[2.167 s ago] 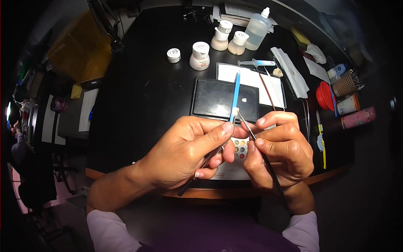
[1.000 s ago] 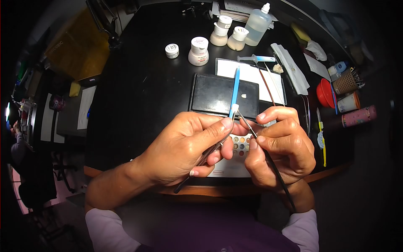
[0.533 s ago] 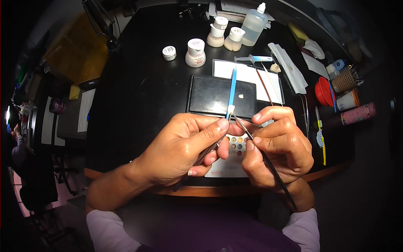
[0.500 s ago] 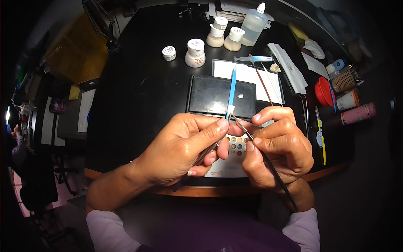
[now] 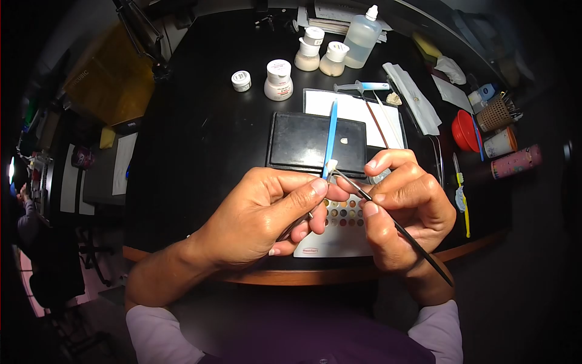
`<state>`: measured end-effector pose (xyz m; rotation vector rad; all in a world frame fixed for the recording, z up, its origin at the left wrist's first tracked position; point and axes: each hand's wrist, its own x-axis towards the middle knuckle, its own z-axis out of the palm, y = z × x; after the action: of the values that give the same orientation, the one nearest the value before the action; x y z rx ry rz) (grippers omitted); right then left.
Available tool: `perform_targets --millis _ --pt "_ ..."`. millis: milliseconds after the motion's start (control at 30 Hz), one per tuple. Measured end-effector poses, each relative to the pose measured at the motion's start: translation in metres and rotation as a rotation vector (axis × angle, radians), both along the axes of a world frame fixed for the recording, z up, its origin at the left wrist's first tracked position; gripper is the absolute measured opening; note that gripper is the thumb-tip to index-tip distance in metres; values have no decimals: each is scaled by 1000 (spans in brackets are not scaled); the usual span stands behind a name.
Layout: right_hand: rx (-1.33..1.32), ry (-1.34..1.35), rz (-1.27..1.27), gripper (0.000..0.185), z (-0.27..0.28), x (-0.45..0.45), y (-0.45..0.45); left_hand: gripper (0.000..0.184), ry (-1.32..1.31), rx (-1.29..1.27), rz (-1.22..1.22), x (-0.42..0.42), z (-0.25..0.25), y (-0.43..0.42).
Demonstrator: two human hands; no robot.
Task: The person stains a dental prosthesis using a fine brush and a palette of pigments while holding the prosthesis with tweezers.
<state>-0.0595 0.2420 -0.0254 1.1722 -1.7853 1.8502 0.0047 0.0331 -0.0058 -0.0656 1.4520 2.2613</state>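
My left hand (image 5: 264,209) is closed around a slim dark tool (image 5: 291,229), mostly hidden by the fingers. Just beyond its thumb tip sits a small white tooth-shaped piece (image 5: 331,164); its grip point is hidden. A long blue strip (image 5: 332,130) runs up from there, and I cannot tell whether it is held. My right hand (image 5: 412,212) pinches a thin black-handled brush (image 5: 412,241), its tip at the white piece. Beneath the hands lies a card with coloured dots (image 5: 309,247). Behind is a black flat box (image 5: 297,139) with another white piece (image 5: 344,141) on it.
Jars (image 5: 278,82) and a clear bottle (image 5: 362,42) stand at the back. A syringe (image 5: 364,87) rests by a white pad (image 5: 315,103). To the right are a red bowl (image 5: 465,132), a pink patterned cylinder (image 5: 515,161) and a yellow toothbrush-like tool (image 5: 466,212).
The brush handle has swung to a flatter angle, its rear end moving right and up. My right hand has shifted slightly. The left hand keeps its hold, and the view has shifted slightly.
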Motion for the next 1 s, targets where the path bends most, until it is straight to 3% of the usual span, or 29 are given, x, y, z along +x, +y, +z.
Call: perform_targets --millis 600,1000 --pt "80 188 -34 19 4 -4 0 44 -87 79 -7 0 -1 -1" --pt "162 164 -18 22 6 2 2 43 -122 124 -24 -2 -1 -4"
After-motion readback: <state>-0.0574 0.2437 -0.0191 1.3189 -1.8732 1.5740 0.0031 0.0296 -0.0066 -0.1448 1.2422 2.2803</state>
